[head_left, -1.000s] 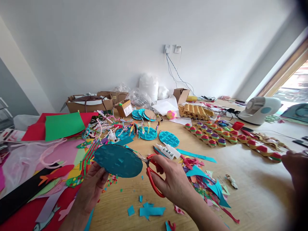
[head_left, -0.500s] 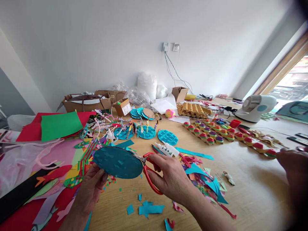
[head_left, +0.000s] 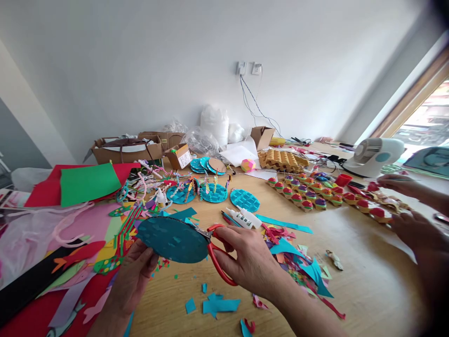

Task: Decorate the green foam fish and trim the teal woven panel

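A round blue cardboard disc [head_left: 171, 239] is held up over the table, tilted, its near left edge pinched by my left hand [head_left: 135, 262]. My right hand [head_left: 242, 255] grips red-handled scissors [head_left: 219, 264]. Their metal blades meet the disc's right rim and are partly hidden behind it. Blue paper scraps [head_left: 220, 305] lie on the wood below. Just past the scissors rest white glue bottles [head_left: 242, 218]. A blue woven-pattern disc [head_left: 244, 200] lies flat farther back.
Paper offcuts [head_left: 305, 262] are heaped right of my right arm. A co-worker's hands [head_left: 410, 229] are beside painted egg-carton strips [head_left: 308, 191]. A white fan [head_left: 373, 158] stands at the right. Coloured paper and fish cutouts [head_left: 79, 255] cover the left side. Cardboard boxes [head_left: 128, 152] line the wall.
My hands, the disc and the scissors have barely shifted. At the right, a co-worker's second hand has come into view holding a red piece, and the other hand has moved slightly left.
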A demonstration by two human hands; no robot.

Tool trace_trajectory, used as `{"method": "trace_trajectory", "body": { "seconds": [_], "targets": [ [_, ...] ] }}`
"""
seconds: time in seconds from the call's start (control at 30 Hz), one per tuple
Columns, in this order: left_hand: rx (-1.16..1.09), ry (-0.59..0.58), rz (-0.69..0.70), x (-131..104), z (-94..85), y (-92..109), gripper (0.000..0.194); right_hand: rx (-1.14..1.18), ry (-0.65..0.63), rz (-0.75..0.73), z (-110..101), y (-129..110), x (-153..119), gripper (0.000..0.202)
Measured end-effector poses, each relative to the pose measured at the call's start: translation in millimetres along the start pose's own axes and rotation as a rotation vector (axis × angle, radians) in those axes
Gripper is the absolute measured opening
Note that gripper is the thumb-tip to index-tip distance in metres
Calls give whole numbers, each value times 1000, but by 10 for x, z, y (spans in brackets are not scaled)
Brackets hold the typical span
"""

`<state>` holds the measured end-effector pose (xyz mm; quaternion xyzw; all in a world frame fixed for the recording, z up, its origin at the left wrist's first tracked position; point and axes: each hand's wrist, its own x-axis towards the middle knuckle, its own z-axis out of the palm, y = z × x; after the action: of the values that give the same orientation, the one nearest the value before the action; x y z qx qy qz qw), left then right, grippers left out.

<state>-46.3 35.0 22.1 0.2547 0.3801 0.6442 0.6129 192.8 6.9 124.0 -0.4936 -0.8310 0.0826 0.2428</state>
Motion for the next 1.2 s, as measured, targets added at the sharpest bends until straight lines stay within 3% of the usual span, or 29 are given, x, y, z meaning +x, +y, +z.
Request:
{"method": "trace_trajectory", "body": {
  "seconds": [0.67,1.0,1.2],
  "targets": [
    [23,9,0,-6,-7,-11,27,45,52,-172,62,67,-38,24],
    [29,11,-14,-2,-2,6,30,83,-39,-76,-35,-1,-26,15],
    [47,-2,-8,0,-15,-19,28,169,-73,-93,-58,10,-31,12]
  ]
}}
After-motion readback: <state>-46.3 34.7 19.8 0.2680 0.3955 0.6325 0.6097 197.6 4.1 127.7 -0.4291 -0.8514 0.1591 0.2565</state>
